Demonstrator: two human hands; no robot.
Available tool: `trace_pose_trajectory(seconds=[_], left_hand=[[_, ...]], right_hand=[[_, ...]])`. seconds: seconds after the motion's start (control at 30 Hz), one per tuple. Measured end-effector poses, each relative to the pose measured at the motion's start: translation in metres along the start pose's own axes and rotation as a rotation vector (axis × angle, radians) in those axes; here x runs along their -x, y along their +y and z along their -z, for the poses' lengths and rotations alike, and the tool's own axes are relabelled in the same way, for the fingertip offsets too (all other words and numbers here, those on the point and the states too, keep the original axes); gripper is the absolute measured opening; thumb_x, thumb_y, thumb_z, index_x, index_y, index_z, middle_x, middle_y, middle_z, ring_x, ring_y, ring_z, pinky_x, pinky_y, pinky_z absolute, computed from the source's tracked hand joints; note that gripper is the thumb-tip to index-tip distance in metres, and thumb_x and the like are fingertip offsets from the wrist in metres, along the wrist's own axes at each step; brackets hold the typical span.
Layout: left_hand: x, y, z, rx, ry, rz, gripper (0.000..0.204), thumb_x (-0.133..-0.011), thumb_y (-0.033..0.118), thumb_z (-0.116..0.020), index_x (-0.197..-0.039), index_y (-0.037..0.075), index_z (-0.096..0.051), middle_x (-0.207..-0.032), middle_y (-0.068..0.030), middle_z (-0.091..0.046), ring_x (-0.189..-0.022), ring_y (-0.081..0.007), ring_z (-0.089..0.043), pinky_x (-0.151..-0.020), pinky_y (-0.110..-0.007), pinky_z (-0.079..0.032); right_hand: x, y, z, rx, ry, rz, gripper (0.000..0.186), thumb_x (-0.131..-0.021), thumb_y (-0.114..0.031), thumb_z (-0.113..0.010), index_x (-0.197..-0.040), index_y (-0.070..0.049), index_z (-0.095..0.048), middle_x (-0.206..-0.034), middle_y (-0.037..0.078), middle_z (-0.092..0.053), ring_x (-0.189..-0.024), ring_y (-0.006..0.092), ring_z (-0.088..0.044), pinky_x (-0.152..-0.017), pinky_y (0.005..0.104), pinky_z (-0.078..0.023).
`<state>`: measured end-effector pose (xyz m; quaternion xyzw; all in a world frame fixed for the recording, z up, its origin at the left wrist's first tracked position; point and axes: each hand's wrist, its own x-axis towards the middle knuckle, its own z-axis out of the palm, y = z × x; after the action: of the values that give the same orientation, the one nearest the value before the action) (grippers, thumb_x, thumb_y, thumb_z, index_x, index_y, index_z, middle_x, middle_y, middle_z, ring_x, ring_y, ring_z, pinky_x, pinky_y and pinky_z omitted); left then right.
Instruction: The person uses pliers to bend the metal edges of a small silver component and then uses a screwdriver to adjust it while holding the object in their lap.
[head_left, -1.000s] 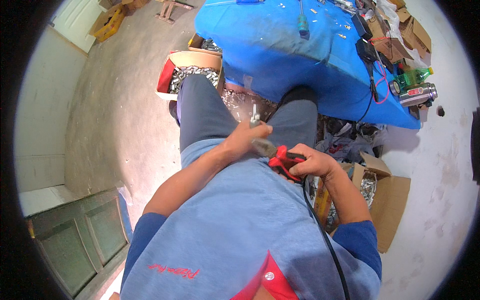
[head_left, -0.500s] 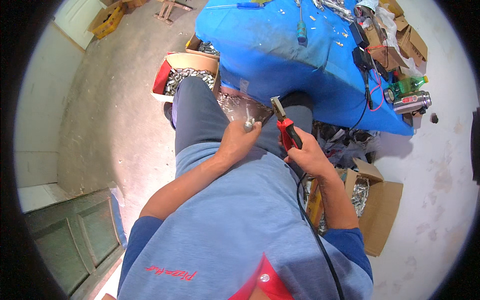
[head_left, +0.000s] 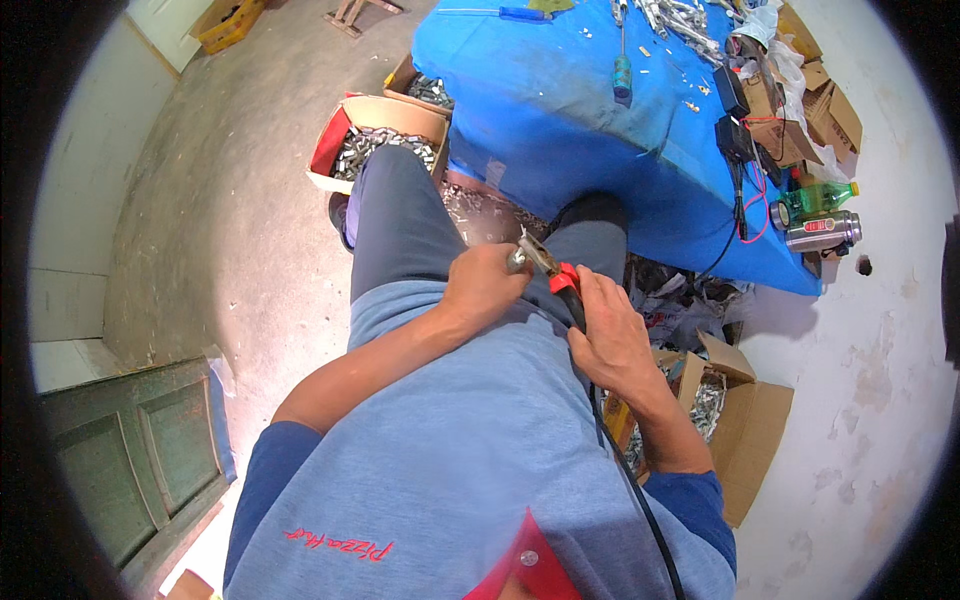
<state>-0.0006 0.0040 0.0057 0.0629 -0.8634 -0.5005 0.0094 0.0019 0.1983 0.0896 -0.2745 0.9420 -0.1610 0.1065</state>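
A small metal part (head_left: pixel 517 260) sits over the person's lap, just in front of the blue table (head_left: pixel 560 120), pinched in the curled fingers of the left hand (head_left: pixel 485 290). The tip of the pliers (head_left: pixel 548 265) meets it. The right hand (head_left: pixel 610 335) is wrapped around the red handles, fingers pressed together around them.

Judging from this grip, the part could slip or spring out of the tip and drop among the scrap on the floor, since it is small and held only at the fingertips. The tip works right beside the left fingers, so a slip could also nip them. A black cord (head_left: pixel 630 470) runs down past the right wrist and might snag on the arm.

Hard to make out: the part's exact shape, and whether the pliers grip it or only touch it. The left fingertips are hidden behind the knuckles. 2 boxes (head_left: pixel 385 130) (head_left: pixel 745 420) of silvery pieces flank the legs; a screwdriver (head_left: pixel 622 70) lies on the table.
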Motion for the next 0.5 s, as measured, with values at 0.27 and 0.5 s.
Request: trace_pose_trajectory(seconds=[0.27, 0.5], left_hand=[[0.000, 0.002, 0.000, -0.042, -0.053, 0.038, 0.026, -0.083, 0.030, -0.067, -0.084, 0.005, -0.072, -0.077, -0.0217, -0.067, -0.077, -0.0414, -0.066, -0.070, -0.049, -0.051], [-0.001, 0.000, 0.001, 0.001, -0.095, 0.045, 0.029, -0.084, 0.032, -0.067, -0.081, 0.004, -0.070, -0.075, -0.0226, -0.067, -0.075, -0.0425, -0.065, -0.068, -0.051, -0.050]], right_hand=[[-0.001, 0.009, 0.000, -0.002, -0.095, -0.057, 0.055, -0.076, -0.009, -0.061, -0.128, 0.002, -0.050, -0.113, 0.021, -0.059, -0.106, 0.0403, -0.058, -0.088, 0.0470, -0.049], [0.004, 0.016, 0.000, -0.083, -0.076, -0.035, 0.058, -0.075, -0.008, -0.060, -0.130, 0.003, -0.047, -0.119, 0.022, -0.056, -0.110, 0.0406, -0.056, -0.092, 0.0461, -0.047]])
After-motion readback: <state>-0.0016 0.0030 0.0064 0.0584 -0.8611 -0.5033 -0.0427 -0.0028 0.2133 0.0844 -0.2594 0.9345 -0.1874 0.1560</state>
